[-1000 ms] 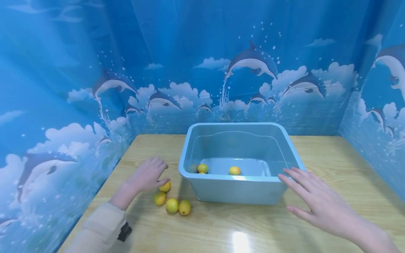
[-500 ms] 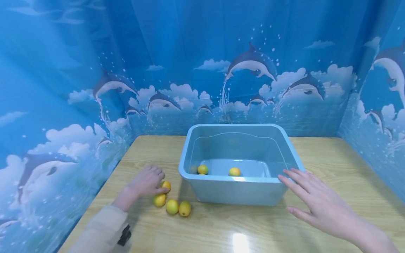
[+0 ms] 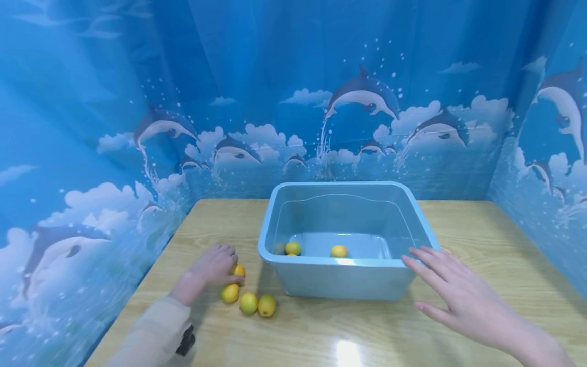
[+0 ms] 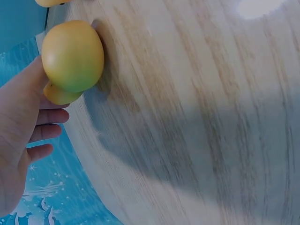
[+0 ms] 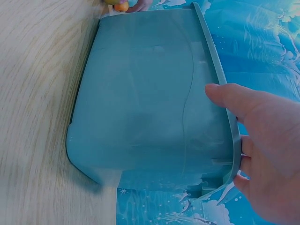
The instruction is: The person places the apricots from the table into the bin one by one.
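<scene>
My left hand [image 3: 212,267] is low over the table at the left, thumb and fingers around a small yellow-orange fruit [image 3: 238,270], which the hand partly covers. In the left wrist view that fruit [image 4: 61,96] shows behind a nearer green-yellow fruit [image 4: 72,56]. Several similar fruits [image 3: 248,303] lie on the table just in front. A light blue plastic bin [image 3: 339,279] stands to the right, with a few fruits [image 3: 339,251] inside. At its front right corner, my right hand [image 3: 463,300] has straight, spread fingers at the rim, and holds nothing.
The wooden table [image 3: 348,331] carries the bin near its middle. A blue dolphin-print curtain [image 3: 293,102] hangs behind the table and along both sides. A dark object [image 3: 185,340] shows at the left sleeve.
My left hand has come down and closed its thumb and fingers about the yellow-orange fruit. The right hand holds its place by the bin; the head view shifts slightly.
</scene>
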`<state>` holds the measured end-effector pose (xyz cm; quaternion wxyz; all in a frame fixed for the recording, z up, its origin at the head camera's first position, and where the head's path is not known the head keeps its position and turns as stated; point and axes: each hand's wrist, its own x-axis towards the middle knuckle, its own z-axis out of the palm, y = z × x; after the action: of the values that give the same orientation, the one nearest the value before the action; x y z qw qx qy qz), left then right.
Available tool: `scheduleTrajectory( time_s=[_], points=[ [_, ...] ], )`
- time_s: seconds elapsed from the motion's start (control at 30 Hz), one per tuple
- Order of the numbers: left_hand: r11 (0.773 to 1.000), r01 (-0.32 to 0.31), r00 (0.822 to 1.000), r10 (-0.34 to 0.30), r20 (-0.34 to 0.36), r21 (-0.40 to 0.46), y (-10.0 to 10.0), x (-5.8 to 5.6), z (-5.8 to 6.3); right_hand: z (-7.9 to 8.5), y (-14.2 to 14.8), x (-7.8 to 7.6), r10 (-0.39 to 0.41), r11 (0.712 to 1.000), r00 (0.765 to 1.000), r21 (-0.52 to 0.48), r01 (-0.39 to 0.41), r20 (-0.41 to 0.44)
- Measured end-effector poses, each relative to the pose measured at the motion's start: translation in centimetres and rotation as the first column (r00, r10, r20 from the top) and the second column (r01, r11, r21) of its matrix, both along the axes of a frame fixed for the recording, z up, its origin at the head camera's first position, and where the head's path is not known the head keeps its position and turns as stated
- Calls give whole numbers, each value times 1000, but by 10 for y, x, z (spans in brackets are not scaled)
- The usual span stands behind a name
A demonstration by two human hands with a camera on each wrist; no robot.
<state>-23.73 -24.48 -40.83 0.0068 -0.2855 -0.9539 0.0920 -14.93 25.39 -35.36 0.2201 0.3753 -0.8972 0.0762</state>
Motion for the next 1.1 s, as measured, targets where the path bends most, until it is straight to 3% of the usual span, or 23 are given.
scheduleTrajectory(
  time_s=[0.17,0.33,0.53,0.73,0.97,1.1],
  points=[
    [999,-54,998,54,19,-5,-1,-1,0,0,0,0,-7,1000,1000,4,7,13],
    [998,-66,997,67,48,-8,-1,0,-1,0,1,0,-7,1000,1000,5,7,12],
    [994,-97,994,94,54,55,1,-2,-2,0,1,0,-4,1000,1000,4,4,3],
    [989,-86,996,86,8,120,4,-5,1,-1,1,0,2,1000,1000,2,-2,-6],
    [994,-19,994,30,-101,111,4,-10,2,-1,0,0,0,1000,1000,0,0,-5],
    [991,-23,993,37,-108,135,4,-11,6,-1,0,0,0,1000,1000,1,0,-8]
  ],
)
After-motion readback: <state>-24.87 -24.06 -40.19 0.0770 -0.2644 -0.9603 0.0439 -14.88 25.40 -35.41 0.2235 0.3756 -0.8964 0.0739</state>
